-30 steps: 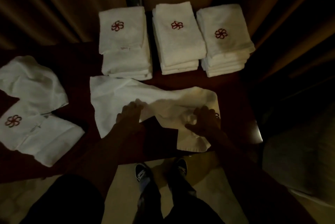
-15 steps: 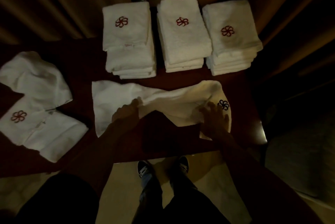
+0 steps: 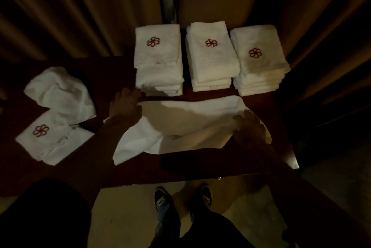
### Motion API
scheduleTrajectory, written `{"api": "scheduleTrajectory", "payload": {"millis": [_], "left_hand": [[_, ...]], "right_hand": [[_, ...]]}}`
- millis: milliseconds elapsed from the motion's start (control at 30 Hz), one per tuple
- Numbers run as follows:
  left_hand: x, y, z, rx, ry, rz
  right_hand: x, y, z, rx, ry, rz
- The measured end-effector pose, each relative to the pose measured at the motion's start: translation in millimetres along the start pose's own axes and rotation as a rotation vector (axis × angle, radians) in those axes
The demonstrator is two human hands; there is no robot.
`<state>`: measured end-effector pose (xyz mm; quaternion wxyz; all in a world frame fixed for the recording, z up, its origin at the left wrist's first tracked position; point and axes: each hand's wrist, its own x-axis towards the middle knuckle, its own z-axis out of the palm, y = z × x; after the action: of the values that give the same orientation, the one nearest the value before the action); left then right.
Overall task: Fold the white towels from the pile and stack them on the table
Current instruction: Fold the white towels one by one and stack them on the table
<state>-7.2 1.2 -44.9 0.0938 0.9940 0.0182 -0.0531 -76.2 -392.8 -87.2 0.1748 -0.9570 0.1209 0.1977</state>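
Head view, dim: towel [image 3: 190,119] lies long-ways across desk [image 3: 200,167] centre, just in front of 3 folded stacks [image 3: 212,61], prob. so a finished fold needs only a short lift back. L hand [image 3: 126,107] sits at its far-left corner and R hand [image 3: 250,129] lies over its right end, likely to pin & stretch it flat. R fingers look flat on cloth; L grip can't tell, too dark. Near-left part is rumpled. Pile [image 3: 60,111] sits at left, on L hand's side.

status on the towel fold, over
Left grip at towel far corner, right grip on its right end; holds unclear, dim. Fold unfinished. Three stacks behind, nothing blocking.
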Motion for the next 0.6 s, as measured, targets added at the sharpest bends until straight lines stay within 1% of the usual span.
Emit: {"api": "scheduleTrajectory", "payload": {"millis": [33,67,100,200,267,300,400,467,533,600], "left_hand": [[-6.0,2.2,3.6,0.002,0.046,0.042],[-12.6,2.2,10.2,-0.014,0.033,0.065],[-20.1,2.3,17.9,-0.048,-0.032,0.076],[-47.0,-1.3,47.3,-0.075,-0.257,0.058],[-67.9,-10.5,68.0,-0.054,-0.309,0.060],[-76.6,-17.0,76.1,-0.047,-0.312,0.048],[-98.2,-34.2,91.8,-0.048,-0.286,0.023],[-104.0,-41.2,96.3,-0.068,-0.230,0.065],[-106.6,-40.6,95.1,-0.088,-0.219,0.072],[-105.9,-39.2,97.3,-0.075,-0.223,0.067]], "right_hand": [[-4.7,-3.5,-0.3,-0.109,-0.020,0.003],[-9.9,-8.5,0.0,-0.170,-0.015,0.007],[-13.8,-12.7,4.5,-0.211,0.007,-0.018],[-30.1,-16.9,25.9,-0.198,0.072,-0.102],[-33.3,-10.7,40.2,-0.193,0.070,-0.150],[-34.0,-7.5,45.8,-0.228,0.073,-0.166],[-37.4,-0.3,59.2,-0.309,-0.033,-0.104],[-37.4,5.4,66.7,-0.289,-0.071,-0.085],[-38.4,12.6,70.1,-0.254,-0.091,-0.122],[-39.8,21.3,70.6,-0.222,-0.148,-0.148]]}}
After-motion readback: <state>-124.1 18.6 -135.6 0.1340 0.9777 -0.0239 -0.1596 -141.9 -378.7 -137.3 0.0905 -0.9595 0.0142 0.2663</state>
